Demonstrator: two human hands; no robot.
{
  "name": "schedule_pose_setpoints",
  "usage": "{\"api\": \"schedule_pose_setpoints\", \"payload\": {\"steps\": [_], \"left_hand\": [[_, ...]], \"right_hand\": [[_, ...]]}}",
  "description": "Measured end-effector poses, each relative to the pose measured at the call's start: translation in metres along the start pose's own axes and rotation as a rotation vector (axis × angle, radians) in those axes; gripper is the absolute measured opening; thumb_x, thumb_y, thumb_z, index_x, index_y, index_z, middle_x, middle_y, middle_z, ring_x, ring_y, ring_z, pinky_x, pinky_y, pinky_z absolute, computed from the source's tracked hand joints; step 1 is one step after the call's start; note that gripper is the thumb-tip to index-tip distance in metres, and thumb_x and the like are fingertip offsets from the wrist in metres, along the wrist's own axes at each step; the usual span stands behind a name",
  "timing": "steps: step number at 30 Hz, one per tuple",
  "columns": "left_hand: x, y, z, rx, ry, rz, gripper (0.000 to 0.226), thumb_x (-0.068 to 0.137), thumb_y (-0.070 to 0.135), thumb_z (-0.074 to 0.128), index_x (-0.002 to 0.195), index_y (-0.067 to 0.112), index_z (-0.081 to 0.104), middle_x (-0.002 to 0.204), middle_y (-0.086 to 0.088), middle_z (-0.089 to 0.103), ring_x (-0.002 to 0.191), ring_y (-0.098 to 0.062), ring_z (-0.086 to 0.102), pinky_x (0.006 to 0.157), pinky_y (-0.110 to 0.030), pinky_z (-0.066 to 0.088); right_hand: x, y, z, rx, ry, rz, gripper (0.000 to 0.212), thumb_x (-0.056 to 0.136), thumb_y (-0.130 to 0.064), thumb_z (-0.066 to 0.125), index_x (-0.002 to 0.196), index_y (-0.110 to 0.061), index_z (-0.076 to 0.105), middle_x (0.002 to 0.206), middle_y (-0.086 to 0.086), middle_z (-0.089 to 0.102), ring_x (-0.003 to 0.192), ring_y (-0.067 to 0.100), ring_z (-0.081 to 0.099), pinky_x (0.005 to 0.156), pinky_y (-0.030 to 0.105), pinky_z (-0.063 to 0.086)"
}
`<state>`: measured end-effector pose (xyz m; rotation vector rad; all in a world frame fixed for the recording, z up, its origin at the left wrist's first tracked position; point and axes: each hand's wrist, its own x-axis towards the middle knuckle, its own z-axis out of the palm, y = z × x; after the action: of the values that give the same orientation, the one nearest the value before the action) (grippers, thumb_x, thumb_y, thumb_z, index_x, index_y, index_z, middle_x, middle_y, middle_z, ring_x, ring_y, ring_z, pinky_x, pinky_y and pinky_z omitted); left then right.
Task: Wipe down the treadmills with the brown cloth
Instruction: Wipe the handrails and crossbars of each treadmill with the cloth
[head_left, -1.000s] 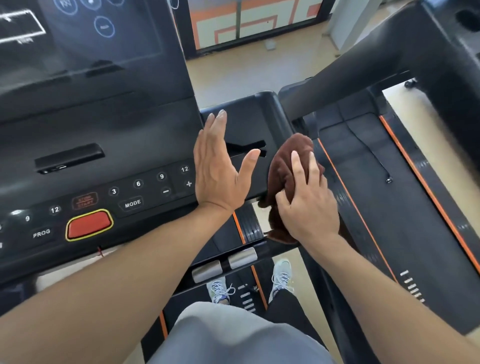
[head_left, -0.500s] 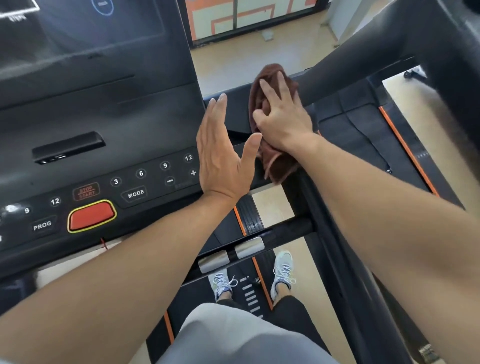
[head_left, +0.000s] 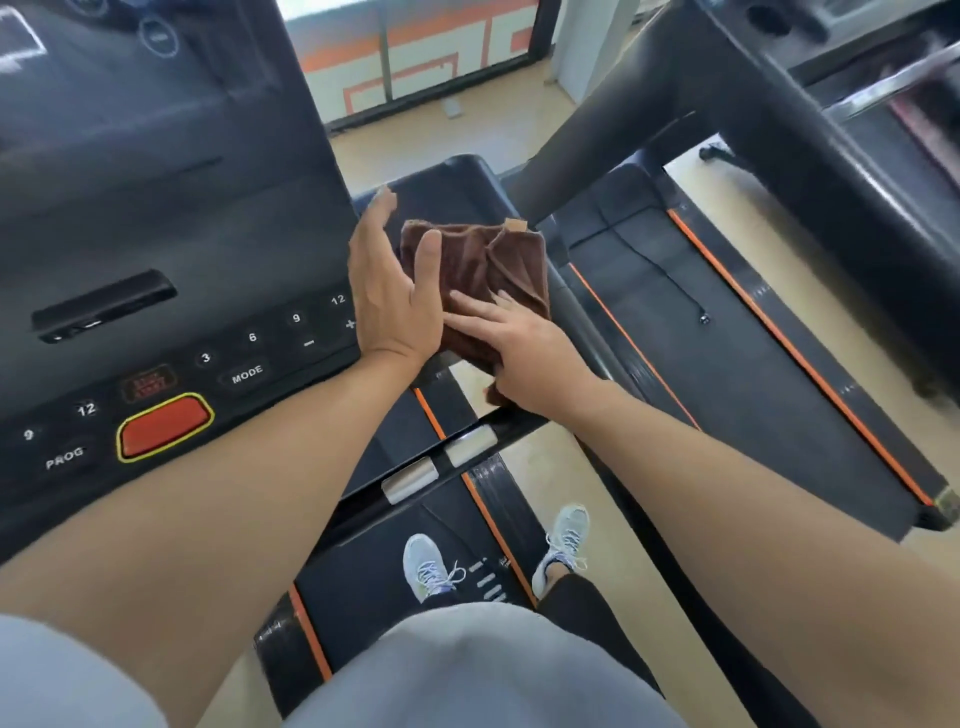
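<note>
The brown cloth (head_left: 480, 275) has come back from the far end of the console wing and now lies partly spread across the flat right-hand ledge of the treadmill console (head_left: 171, 291) — half a second ago it was bunched under the right hand at the wing's far edge. The right hand (head_left: 524, 348) lies flat, fingers straight, pressing the near half of the cloth; a fold hangs over the near edge below the palm. The left hand (head_left: 392, 291) has closed in from beside the cloth: fingers spread, thumb resting on the cloth's left edge, gripping nothing. Judgement: one pass along the ledge is complete and the cloth is being flattened for another — console keys and the neighbouring treadmill (head_left: 737, 332) remain unwiped.
</note>
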<state>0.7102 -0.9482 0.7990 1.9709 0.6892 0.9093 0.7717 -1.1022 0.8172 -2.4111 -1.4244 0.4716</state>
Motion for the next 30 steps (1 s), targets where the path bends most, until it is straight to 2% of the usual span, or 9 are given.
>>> {"api": "schedule_pose_setpoints", "payload": {"steps": [2,6,10,12,15,18,21,25,30], "left_hand": [[0.0,0.001,-0.002,0.042,-0.057,-0.004,0.069,0.103,0.061,0.032,0.149,0.01,0.042,0.148,-0.001,0.052,0.138,-0.016,0.045,0.119,-0.036,0.031],[-0.007,0.004,-0.005,0.069,-0.13,-0.009,0.058,0.104,0.056,0.038,0.147,0.018,0.043,0.14,0.006,0.057,0.133,-0.014,0.047,0.114,-0.038,0.037],[-0.021,0.026,-0.005,-0.091,-0.007,-0.308,0.045,0.105,0.048,0.048,0.138,0.017,0.052,0.118,0.012,0.061,0.123,-0.013,0.056,0.104,-0.026,0.038],[-0.042,0.046,-0.001,-0.175,0.02,-0.382,0.039,0.105,0.043,0.052,0.133,0.017,0.056,0.115,0.013,0.061,0.119,-0.01,0.057,0.103,-0.022,0.039],[-0.103,0.077,0.018,-0.23,-0.091,-0.323,0.031,0.105,0.037,0.054,0.129,0.019,0.058,0.121,0.011,0.063,0.115,-0.004,0.057,0.101,-0.018,0.041],[-0.178,0.1,0.046,-0.238,-0.183,-0.253,0.023,0.106,0.035,0.051,0.121,0.023,0.062,0.117,0.01,0.066,0.111,-0.004,0.059,0.098,-0.023,0.045],[-0.25,0.128,0.068,-0.204,-0.193,-0.257,0.022,0.106,0.033,0.05,0.118,0.022,0.065,0.112,0.009,0.066,0.107,-0.008,0.06,0.096,-0.03,0.048],[-0.336,0.173,0.085,-0.16,-0.269,-0.222,0.012,0.105,0.033,0.052,0.113,0.032,0.061,0.115,0.011,0.065,0.107,-0.013,0.059,0.101,-0.036,0.047],[-0.416,0.219,0.111,-0.109,-0.414,-0.228,0.022,0.104,0.04,0.052,0.118,0.027,0.063,0.118,0.011,0.061,0.118,-0.01,0.052,0.109,-0.043,0.043]], "right_hand": [[-0.022,0.004,-0.011,-0.12,0.002,0.052,0.081,0.082,0.007,0.061,0.15,-0.035,0.052,0.161,-0.014,0.039,0.15,0.025,0.037,0.113,0.035,0.04],[-0.06,0.003,-0.027,-0.23,0.028,0.211,0.059,0.095,-0.009,0.054,0.148,-0.034,0.053,0.161,-0.011,0.04,0.15,0.021,0.036,0.108,0.035,0.041],[-0.098,0.005,-0.033,-0.193,-0.06,0.412,0.058,0.097,-0.02,0.058,0.15,-0.039,0.045,0.168,-0.014,0.023,0.149,0.024,0.035,0.105,0.041,0.043],[-0.123,0.01,-0.031,-0.193,-0.091,0.468,0.063,0.098,-0.021,0.057,0.154,-0.04,0.038,0.171,-0.011,0.016,0.147,0.026,0.038,0.104,0.042,0.043],[-0.17,0.013,-0.021,-0.196,-0.099,0.488,0.068,0.098,-0.017,0.054,0.158,-0.041,0.031,0.172,-0.007,0.011,0.149,0.027,0.034,0.102,0.043,0.045],[-0.234,0.013,-0.003,-0.24,-0.077,0.462,0.07,0.097,-0.019,0.06,0.158,-0.038,0.032,0.172,-0.007,0.009,0.153,0.029,0.026,0.1,0.044,0.049],[-0.311,0.014,0.015,-0.248,-0.07,0.454,0.07,0.097,-0.022,0.062,0.158,-0.036,0.031,0.172,-0.008,0.004,0.157,0.032,0.016,0.106,0.044,0.044],[-0.412,0.026,0.029,-0.173,-0.04,0.513,0.068,0.099,-0.029,0.058,0.158,-0.04,0.027,0.172,-0.008,0.007,0.156,0.032,0.02,0.108,0.045,0.043],[-0.504,0.041,0.041,-0.111,0.033,0.507,0.065,0.098,-0.036,0.055,0.157,-0.043,0.029,0.172,-0.005,0.015,0.152,0.031,0.027,0.106,0.043,0.046]]}}
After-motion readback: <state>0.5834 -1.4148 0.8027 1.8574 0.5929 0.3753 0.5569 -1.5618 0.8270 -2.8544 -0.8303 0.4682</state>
